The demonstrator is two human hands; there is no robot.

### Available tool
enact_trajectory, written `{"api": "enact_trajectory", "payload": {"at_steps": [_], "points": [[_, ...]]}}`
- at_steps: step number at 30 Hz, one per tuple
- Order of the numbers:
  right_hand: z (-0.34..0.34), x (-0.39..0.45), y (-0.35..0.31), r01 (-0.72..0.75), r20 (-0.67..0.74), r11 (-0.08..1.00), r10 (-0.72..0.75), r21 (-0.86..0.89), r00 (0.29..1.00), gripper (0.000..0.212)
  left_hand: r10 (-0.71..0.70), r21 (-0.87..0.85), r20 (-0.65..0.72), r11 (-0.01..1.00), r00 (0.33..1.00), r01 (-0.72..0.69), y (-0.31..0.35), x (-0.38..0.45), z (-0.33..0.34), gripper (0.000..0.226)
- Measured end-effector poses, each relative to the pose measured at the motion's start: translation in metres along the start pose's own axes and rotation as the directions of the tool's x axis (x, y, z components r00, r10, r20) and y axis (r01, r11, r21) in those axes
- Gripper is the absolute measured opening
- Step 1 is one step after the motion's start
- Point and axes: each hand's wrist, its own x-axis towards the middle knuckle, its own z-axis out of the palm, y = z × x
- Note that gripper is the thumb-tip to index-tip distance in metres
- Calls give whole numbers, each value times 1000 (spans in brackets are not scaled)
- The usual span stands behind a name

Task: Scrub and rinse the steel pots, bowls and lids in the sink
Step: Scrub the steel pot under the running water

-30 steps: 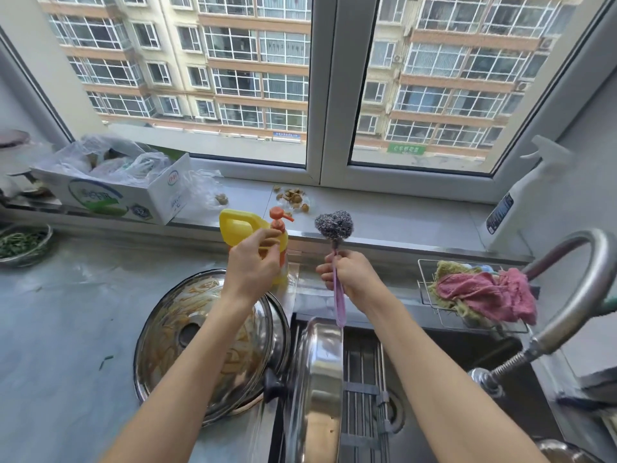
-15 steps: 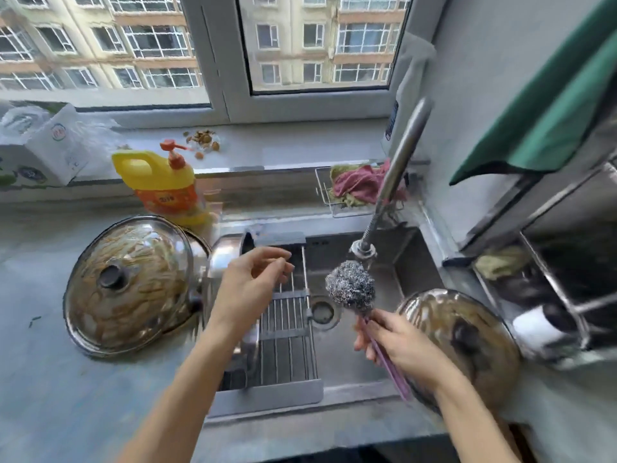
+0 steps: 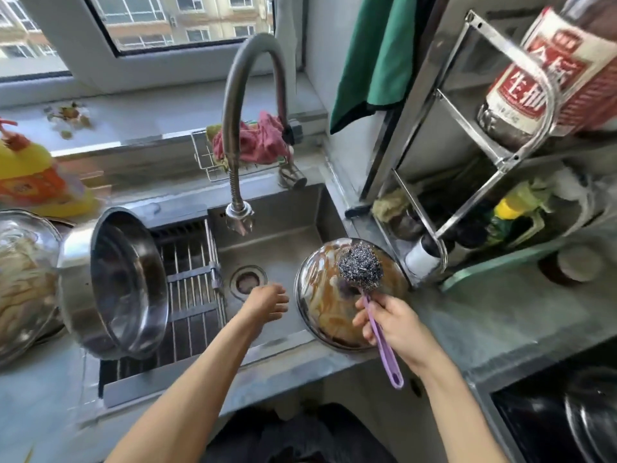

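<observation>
Steel wool on a purple-handled scrubber (image 3: 360,269) sits against the greasy lid (image 3: 320,295), which leans at the sink's (image 3: 283,202) right edge. The right hand (image 3: 394,324) is closed round the handle, whose long axis runs from the near tabletop (image 3: 467,322) up-left onto the lid. The left hand (image 3: 265,300), fingers loosely spread and empty, hovers over the basin just left of the lid, nearest its rim. The lid's knob is hidden, and motion blur softens the pot (image 3: 113,285) at left.
</observation>
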Motion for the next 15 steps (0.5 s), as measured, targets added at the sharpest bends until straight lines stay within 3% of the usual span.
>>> {"api": "enact_trajectory", "payload": {"at_steps": [3,6,10,15], "points": [[-11,2,1,5,-20,1000,-4,16,1000,23,-72,-139,90,987,993,84,-5,6,23,30],[-20,6,2,18,-38,999,-17,32,999,23,-41,-316,126,945,991,80,-3,-2,38,27],[-25,14,-1,51,-86,993,-42,104,995,23,149,-444,-69,881,986,-164,12,-6,19,18],[-23,25,1,115,-115,971,-93,208,989,20,239,-290,-248,906,939,-307,37,-17,-26,29]]}}
